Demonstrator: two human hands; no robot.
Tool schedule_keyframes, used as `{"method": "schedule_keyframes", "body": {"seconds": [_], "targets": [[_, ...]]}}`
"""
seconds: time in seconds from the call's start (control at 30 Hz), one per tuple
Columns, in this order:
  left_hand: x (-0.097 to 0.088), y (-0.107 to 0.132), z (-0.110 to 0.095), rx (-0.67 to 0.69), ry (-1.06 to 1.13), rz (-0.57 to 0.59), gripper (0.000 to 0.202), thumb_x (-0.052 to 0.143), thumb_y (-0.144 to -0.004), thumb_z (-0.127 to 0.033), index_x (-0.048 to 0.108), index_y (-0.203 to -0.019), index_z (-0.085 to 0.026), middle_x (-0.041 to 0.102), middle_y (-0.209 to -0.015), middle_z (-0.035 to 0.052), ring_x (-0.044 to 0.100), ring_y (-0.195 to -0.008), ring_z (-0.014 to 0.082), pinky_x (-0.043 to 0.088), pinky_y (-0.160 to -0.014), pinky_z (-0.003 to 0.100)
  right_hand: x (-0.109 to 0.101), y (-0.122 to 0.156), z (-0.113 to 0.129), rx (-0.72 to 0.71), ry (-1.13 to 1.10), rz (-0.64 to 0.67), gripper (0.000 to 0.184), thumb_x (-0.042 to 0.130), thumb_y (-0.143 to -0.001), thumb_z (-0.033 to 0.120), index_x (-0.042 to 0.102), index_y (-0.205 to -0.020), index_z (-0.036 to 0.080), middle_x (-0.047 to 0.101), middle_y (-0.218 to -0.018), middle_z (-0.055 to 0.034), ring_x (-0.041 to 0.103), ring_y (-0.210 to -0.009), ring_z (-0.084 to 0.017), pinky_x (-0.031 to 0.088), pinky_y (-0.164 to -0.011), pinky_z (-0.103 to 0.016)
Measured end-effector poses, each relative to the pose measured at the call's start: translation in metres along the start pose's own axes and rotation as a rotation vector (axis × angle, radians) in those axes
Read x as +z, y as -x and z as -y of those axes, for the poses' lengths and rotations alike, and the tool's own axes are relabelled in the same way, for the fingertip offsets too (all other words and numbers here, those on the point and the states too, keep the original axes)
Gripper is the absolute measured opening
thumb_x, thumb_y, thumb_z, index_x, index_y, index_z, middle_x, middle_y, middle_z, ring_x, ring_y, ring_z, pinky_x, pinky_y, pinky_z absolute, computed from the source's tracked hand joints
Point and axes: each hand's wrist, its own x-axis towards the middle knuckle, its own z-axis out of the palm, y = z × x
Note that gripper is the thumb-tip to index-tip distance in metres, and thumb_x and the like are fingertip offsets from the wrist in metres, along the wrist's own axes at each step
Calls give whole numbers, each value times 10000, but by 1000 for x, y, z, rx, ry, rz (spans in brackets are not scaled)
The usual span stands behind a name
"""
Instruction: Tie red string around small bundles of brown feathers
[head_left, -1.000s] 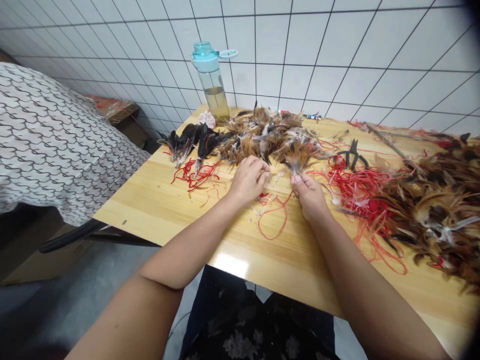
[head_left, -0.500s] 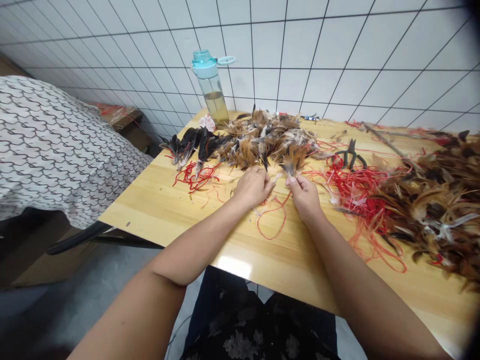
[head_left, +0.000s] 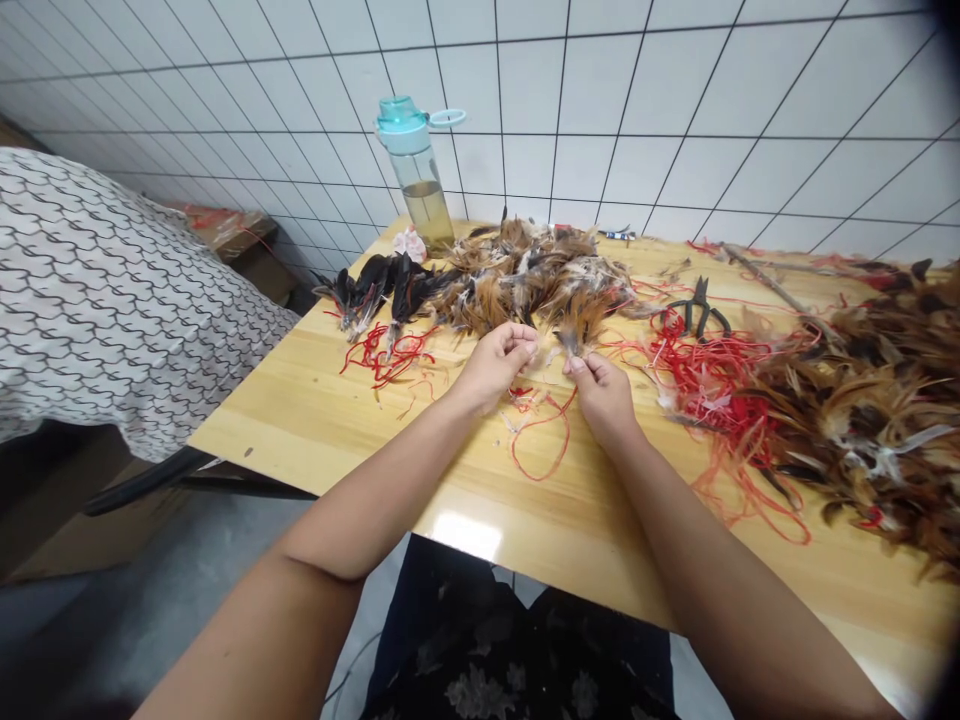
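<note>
Left hand (head_left: 495, 368) shifted left; feather heaps (head_left: 862, 420) on wooden table (head_left: 300, 425), tiled wall (head_left: 600, 100) behind.

The left arm (head_left: 360, 510) and the right arm (head_left: 720, 570) are recorded as bare as far up as the view extends, and the left hand (head_left: 495, 368) and the right hand (head_left: 604, 400) are likewise found bare. Both forearms are noted as smooth and rounded, tapering toward the wrists. A black garment (head_left: 480, 660) is observed at the lap, printed with pale grey floral motifs. Its cut cannot be determined from the head view.
</note>
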Motion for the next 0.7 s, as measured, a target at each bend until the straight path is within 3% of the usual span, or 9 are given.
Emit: {"method": "schedule_keyframes", "body": {"seconds": [0.1, 0.27, 0.7], "targets": [[5, 3, -3, -45, 147, 57, 131, 697, -743, -184, 601, -810, -125, 566, -654, -22, 485, -586, 62, 388, -589, 203, 1, 0, 0, -21, 14, 22, 225, 509, -822, 346, 614, -683, 203, 535, -635, 2, 473, -626, -158, 377, -651, -302], [8, 7, -1, -95, 190, 117, 162, 724, -726, -187, 581, -762, -121, 579, -612, -23, 467, -526, 44, 353, -539, 189, 3, 0, -1, -45, 29, 53, 214, 512, -822, 319, 637, -693, 203, 588, -685, -19, 527, -688, -177, 416, -717, -321], [16, 7, 7, -126, 323, 54, 231, 742, -712, -152, 536, -816, -146, 596, -592, -42, 553, -550, 54, 361, -529, 165, 9, 0, -7, -107, 106, 83, 226, 509, -827, 301, 643, -670, 209, 559, -679, -29, 532, -675, -178, 418, -685, -317]]}}
